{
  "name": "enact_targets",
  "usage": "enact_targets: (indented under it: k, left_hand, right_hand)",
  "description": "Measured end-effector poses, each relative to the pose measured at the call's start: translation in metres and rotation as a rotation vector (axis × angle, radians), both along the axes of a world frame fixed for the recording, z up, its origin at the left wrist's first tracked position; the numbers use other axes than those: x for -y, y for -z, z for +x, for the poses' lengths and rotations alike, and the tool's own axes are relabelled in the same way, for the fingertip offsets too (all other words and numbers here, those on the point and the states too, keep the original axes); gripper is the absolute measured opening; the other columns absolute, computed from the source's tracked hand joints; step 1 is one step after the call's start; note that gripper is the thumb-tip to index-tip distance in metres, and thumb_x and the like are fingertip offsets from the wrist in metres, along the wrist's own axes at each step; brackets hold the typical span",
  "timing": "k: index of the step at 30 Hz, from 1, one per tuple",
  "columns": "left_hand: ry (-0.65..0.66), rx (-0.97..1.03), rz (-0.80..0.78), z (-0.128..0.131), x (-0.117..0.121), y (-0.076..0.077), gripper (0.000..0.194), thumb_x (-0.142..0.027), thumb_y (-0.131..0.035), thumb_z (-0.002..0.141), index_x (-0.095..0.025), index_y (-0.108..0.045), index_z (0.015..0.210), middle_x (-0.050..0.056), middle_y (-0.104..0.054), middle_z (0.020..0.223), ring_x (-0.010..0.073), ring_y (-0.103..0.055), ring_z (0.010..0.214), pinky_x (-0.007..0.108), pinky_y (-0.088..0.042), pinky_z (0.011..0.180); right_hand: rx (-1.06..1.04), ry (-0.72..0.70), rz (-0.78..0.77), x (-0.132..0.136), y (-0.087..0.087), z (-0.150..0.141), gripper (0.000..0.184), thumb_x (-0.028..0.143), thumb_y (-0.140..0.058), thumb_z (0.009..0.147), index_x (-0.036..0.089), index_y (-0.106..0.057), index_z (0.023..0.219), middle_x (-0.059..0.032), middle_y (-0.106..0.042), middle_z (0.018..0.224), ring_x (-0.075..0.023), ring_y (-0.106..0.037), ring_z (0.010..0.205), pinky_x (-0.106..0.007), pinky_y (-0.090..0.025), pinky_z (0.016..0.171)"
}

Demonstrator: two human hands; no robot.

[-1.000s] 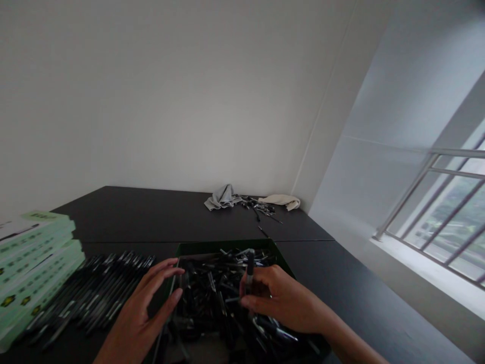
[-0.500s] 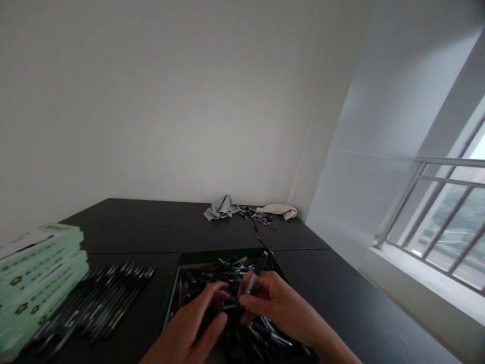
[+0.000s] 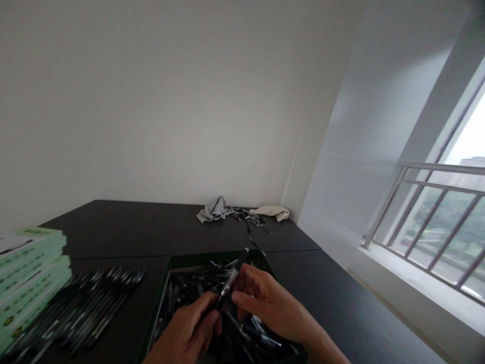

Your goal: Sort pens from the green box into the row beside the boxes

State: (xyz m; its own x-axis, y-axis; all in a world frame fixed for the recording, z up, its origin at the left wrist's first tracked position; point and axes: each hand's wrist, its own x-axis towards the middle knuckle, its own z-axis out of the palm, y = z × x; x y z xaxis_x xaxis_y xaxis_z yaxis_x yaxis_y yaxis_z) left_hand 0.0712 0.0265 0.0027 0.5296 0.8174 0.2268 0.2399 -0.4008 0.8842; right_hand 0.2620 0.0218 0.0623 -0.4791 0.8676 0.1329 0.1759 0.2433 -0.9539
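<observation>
A black-and-clear pen (image 3: 232, 279) slants above a dark green box (image 3: 206, 258), its upper end leaning right. My left hand (image 3: 191, 321) pinches the pen's lower part between thumb and fingers. Around its middle, the curled fingers of my right hand (image 3: 261, 296) rest against the same pen, partly hidden behind it. Below both hands, the box is filled with loose, jumbled pens (image 3: 261, 331) in black and clear. The hands cover the middle of this pile.
Pens laid side by side form a row (image 3: 100, 303) left of the box. Beyond them stands a stack of pale green boxes (image 3: 34, 283). At the table's far edge lie a grey cloth (image 3: 215, 210), a small pen heap (image 3: 252, 218) and a cream cloth (image 3: 271, 211). A railing (image 3: 435, 182) guards the window.
My left hand has closed on the pen's lower end, where it was apart before. The pen, held in my right hand earlier, has shifted left and tilted more. The view has turned slightly right.
</observation>
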Motion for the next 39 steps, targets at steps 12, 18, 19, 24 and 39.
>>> enact_targets:
  k: [12,18,19,24,39]
  left_hand:
    - [-0.179,0.149,-0.063,-0.017,-0.008,-0.001,0.039,-0.053,-0.036,0.09,-0.021,-0.055,0.104,-0.001,-0.059,0.074,0.0117,-0.049,0.055,0.023,-0.041,0.054]
    - [-0.244,0.216,-0.049,-0.024,-0.011,-0.005,0.037,-0.052,-0.041,0.089,-0.021,-0.055,0.101,-0.002,-0.059,0.072,0.0111,-0.05,0.054,0.024,-0.04,0.053]
    - [-0.243,0.213,-0.043,-0.025,-0.012,-0.004,0.037,-0.052,-0.042,0.088,-0.021,-0.056,0.1,-0.002,-0.059,0.071,0.0113,-0.05,0.054,0.024,-0.04,0.053]
    - [-0.24,0.21,-0.034,-0.03,-0.017,-0.001,0.038,-0.053,-0.041,0.088,-0.021,-0.056,0.101,-0.001,-0.061,0.073,0.0125,-0.051,0.056,0.024,-0.043,0.055]
    - [-0.266,0.224,-0.004,-0.038,-0.015,-0.004,0.033,-0.047,-0.038,0.091,-0.021,-0.054,0.102,-0.001,-0.061,0.074,0.0131,-0.053,0.059,0.025,-0.043,0.06]
  right_hand:
    - [0.688,0.095,0.262,0.013,-0.007,0.028,0.017,0.022,-0.051,0.082,0.018,-0.065,0.091,-0.0008,-0.065,0.078,-0.0133,-0.058,0.07,-0.02,-0.038,0.06]
    - [0.897,-0.356,0.444,0.007,-0.004,0.015,0.032,0.019,-0.049,0.082,0.02,-0.063,0.112,-0.0059,-0.068,0.098,-0.0183,-0.061,0.09,-0.024,-0.042,0.076]
    - [0.926,-0.429,0.48,0.004,-0.001,0.009,0.035,0.019,-0.049,0.083,0.02,-0.061,0.116,-0.0068,-0.067,0.1,-0.0187,-0.06,0.092,-0.024,-0.042,0.077]
    - [1.044,-0.635,0.633,-0.017,0.022,-0.023,0.043,0.029,-0.049,0.084,0.018,-0.054,0.125,-0.0099,-0.067,0.097,-0.022,-0.062,0.091,-0.026,-0.044,0.068]
    - [1.411,-0.463,0.575,-0.023,0.055,-0.064,0.026,0.026,-0.048,0.087,0.014,-0.071,0.085,-0.0133,-0.071,0.074,-0.0263,-0.067,0.068,-0.029,-0.047,0.048]
